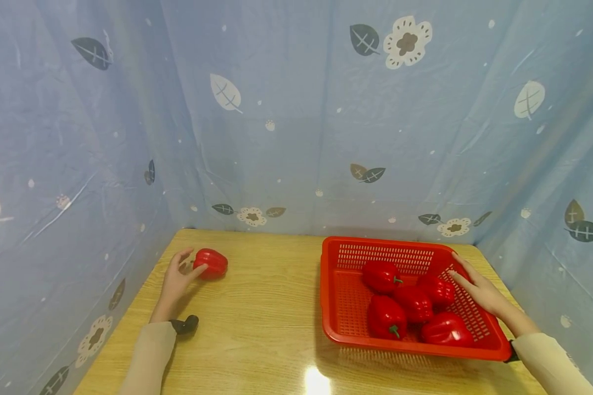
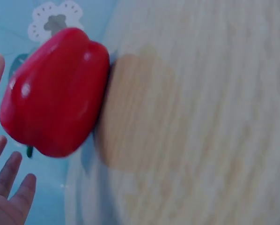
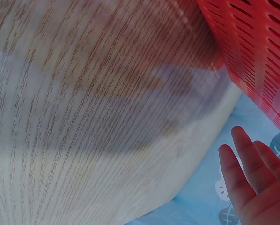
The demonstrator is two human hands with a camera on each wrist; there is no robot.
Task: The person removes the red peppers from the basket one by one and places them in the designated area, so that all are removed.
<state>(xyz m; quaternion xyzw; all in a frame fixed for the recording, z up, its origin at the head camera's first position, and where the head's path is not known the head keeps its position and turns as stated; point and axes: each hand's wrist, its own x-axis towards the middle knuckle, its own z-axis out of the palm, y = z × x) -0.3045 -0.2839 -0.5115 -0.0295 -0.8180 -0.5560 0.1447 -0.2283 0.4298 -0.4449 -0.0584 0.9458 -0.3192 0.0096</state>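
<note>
At the left of the table a red bell pepper [image 1: 211, 263] lies on its side, its green stem showing in the left wrist view. My left hand [image 1: 178, 277] is beside it, thumb and fingers spread around its stem end; the left wrist view shows a gap between fingers and pepper [image 2: 58, 96]. A red plastic basket [image 1: 346, 307] holds several more red bell peppers [image 1: 386, 316]. Over the basket's right rim is my right hand [image 1: 484, 291], fingers extended and holding nothing. In the right wrist view its straight fingers [image 3: 245, 161] are outside the slotted basket wall [image 3: 257, 51].
The wooden table [image 1: 267, 307] stretches between the lone pepper and the basket. A blue curtain [image 1: 286, 137] with leaf and flower prints stands behind the table and along both sides. A black strap [image 1: 185, 325] sits on the left wrist.
</note>
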